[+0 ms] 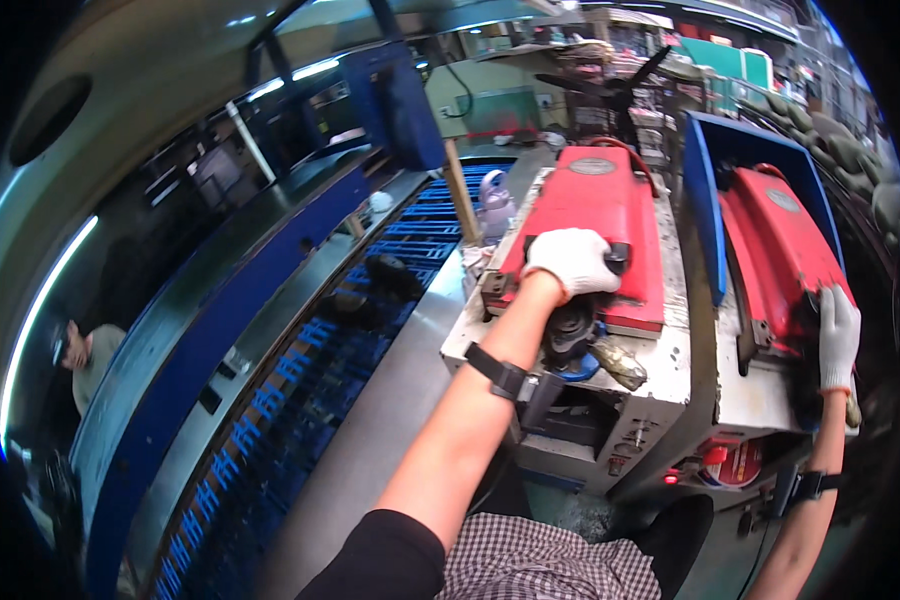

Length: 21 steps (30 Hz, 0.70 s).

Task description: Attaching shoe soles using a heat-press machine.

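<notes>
Two machines with red covers stand side by side in front of me. My left hand (pixel 573 262), in a white knit glove, closes over the black handle (pixel 618 258) at the front of the nearer red cover (pixel 595 200). Below that hand, a dark rounded part (pixel 572 330) sits at the machine's front edge beside a crumpled yellowish wad (pixel 620 362). Gloved as well, my right hand (pixel 838 335) curls at the black front handle (pixel 808 312) of the right-hand red cover (pixel 785 230). What lies beneath both covers is hidden.
A blue guard (pixel 705 200) rises around the right machine. To the left runs a conveyor with blue slats (pixel 270 400), beside a metal ledge (pixel 370 420). A lilac bottle (pixel 494 205) and a black fan (pixel 618 95) stand farther back. Another person (pixel 95 355) is at far left.
</notes>
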### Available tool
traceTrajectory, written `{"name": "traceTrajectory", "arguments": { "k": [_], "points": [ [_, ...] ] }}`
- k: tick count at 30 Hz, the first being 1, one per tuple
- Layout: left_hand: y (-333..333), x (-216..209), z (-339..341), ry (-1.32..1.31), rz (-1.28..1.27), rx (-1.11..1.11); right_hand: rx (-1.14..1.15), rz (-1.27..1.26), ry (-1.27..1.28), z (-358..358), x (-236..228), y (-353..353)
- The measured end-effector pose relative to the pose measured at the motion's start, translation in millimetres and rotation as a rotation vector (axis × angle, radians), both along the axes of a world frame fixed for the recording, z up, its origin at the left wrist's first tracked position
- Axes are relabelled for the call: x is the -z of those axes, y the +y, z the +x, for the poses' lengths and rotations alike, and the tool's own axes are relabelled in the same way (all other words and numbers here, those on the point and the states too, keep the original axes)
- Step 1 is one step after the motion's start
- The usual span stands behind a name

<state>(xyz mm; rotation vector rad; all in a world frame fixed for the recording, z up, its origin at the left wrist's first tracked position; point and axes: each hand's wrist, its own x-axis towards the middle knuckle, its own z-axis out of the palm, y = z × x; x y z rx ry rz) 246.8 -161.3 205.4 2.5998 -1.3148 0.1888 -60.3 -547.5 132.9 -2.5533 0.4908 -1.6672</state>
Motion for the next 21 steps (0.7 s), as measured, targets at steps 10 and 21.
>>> {"name": "traceTrajectory", "arguments": {
  "k": [10, 21],
  "points": [
    [1, 5, -5, -0.044, -0.039, -0.113, -0.061, 0.116, 0.074, 6, -14, 12],
    [5, 4, -5, -0.072, -0.019, -0.088, -0.053, 0.089, 0.055, 7, -27, 39]
  ]
}}
